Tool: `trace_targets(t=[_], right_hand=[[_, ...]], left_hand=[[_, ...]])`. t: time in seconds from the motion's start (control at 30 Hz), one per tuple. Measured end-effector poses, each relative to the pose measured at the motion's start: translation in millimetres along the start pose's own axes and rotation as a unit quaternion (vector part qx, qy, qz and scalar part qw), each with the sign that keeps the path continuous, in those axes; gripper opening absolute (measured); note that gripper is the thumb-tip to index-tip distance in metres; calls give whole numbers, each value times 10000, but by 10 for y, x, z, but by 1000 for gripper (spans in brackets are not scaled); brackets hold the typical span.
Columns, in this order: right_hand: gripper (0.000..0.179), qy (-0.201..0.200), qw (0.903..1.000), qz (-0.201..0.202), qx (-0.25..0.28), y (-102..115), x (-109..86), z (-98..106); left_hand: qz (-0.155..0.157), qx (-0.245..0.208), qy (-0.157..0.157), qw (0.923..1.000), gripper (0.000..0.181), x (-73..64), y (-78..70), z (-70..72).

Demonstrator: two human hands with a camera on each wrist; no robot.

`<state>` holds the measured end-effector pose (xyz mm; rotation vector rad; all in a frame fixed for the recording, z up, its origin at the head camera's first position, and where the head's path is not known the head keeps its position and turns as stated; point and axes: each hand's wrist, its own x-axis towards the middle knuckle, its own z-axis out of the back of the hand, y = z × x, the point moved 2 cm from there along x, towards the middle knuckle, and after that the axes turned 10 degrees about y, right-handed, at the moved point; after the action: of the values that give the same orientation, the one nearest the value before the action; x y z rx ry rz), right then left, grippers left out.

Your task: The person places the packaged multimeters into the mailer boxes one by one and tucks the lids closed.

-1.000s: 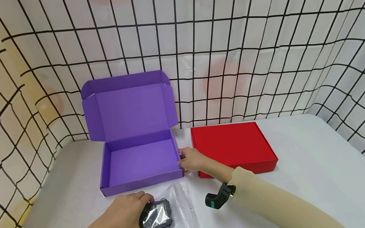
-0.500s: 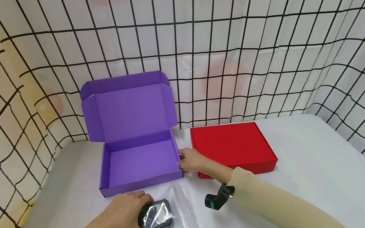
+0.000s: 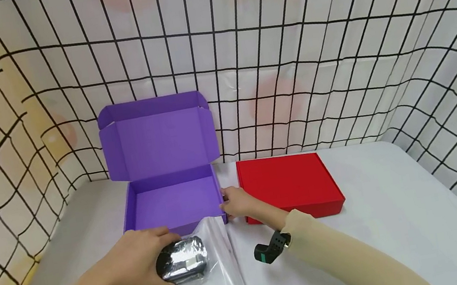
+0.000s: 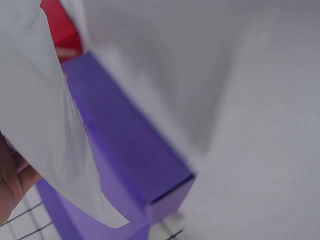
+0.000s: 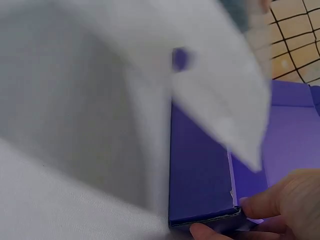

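My left hand point(image 3: 137, 259) grips a dark, rounded device point(image 3: 184, 259) sealed in a clear zip bag point(image 3: 219, 283). The bag hangs above the table in front of the open purple box point(image 3: 179, 227), covering part of its front wall. In the left wrist view the bag's white back point(image 4: 45, 110) hides most of the hand. My right hand point(image 3: 238, 202) pinches the box's right wall near the front corner; in the right wrist view its thumb point(image 5: 265, 204) lies on the inner side. The box's lid point(image 3: 161, 143) stands up, and its visible floor is bare.
A closed red box point(image 3: 289, 187) lies right of the purple one, close to my right forearm. Black wire grid point(image 3: 262, 72) walls the white table point(image 3: 384, 217) at the back and sides. A black strap point(image 3: 272, 247) is on my right wrist.
My left hand has lifted the bagged device off the table and moved it slightly left and toward the purple box. My right hand stays on the box wall.
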<state>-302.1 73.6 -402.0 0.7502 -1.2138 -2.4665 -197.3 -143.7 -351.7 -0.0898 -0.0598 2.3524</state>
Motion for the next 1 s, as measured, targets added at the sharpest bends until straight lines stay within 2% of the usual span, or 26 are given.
trace_targets(t=[0.17,0.37,0.5,0.6,0.73,0.83,1.0], right_hand=[[53,-28,9999,-106,-15,-7,-8,11],[52,-29,9998,-166,-53,-9,4,7],[48,-42,9998,-117,-132,-11,15,-4],[44,-35,9999,-67,-140,-27,15,5],[49,-40,9998,-81,-164,-38,18,15],[54,-30,9998,-120,-136,-30,13,11],[50,-56,9997,-221,-102,-23,4,11]], left_hand=[[73,118,-216,9997,65,-20,94,203],[94,288,-166,9994,67,49,232,274],[243,370,-6,9990,68,198,382,332],[354,430,105,9984,70,363,508,394],[497,459,254,9974,73,590,645,485],[565,420,339,9969,72,724,710,560],[638,415,399,9963,72,864,755,639]])
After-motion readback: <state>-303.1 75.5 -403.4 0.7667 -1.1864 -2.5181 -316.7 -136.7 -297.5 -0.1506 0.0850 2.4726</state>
